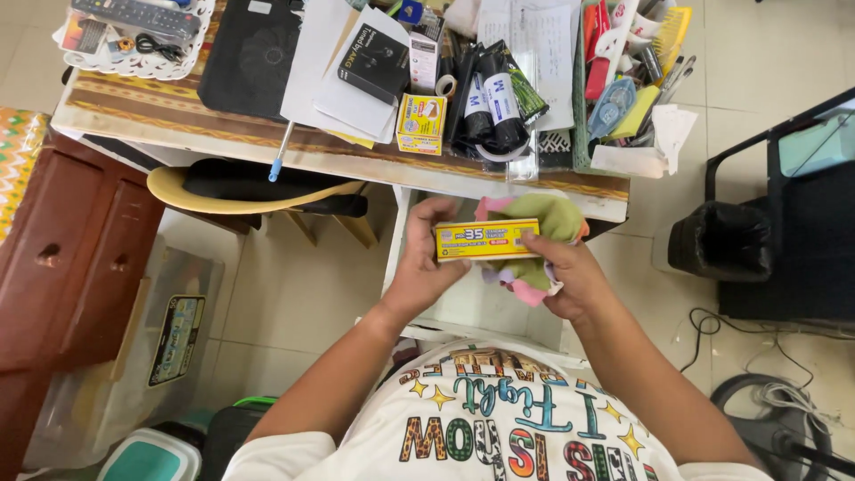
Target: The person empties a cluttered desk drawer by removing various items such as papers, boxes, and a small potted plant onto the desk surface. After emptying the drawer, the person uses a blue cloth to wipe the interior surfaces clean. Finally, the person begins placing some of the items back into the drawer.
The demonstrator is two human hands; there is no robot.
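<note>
A yellow box (486, 240) is being clamped by the left hand (426, 263) and right hand (570, 276), with a cloth (545, 218), over a cluttered desk (267, 134) and tiled floor (294, 285).

Count from where I stand: two hands, one long yellow box, one cloth, clutter on the desk.

Hands: 2, left hand (419, 272) and right hand (574, 276), both on 1 long yellow box (487, 240); right also bunches 1 green-and-pink cloth (545, 223). Desk (178, 116): 1 small yellow carton (420, 125), 1 black box (374, 61), 1 black flat pad (249, 53), 2 black rolls with white labels (494, 102), 1 blue-tipped pen (280, 153), 1 white tray (134, 36) with 1 remote (134, 13). Loose papers (321, 53): several, overlap too much to count. Floor: 1 black bin (720, 240), 1 brown cabinet (62, 258), 1 chair with tan rim (258, 189).
</note>
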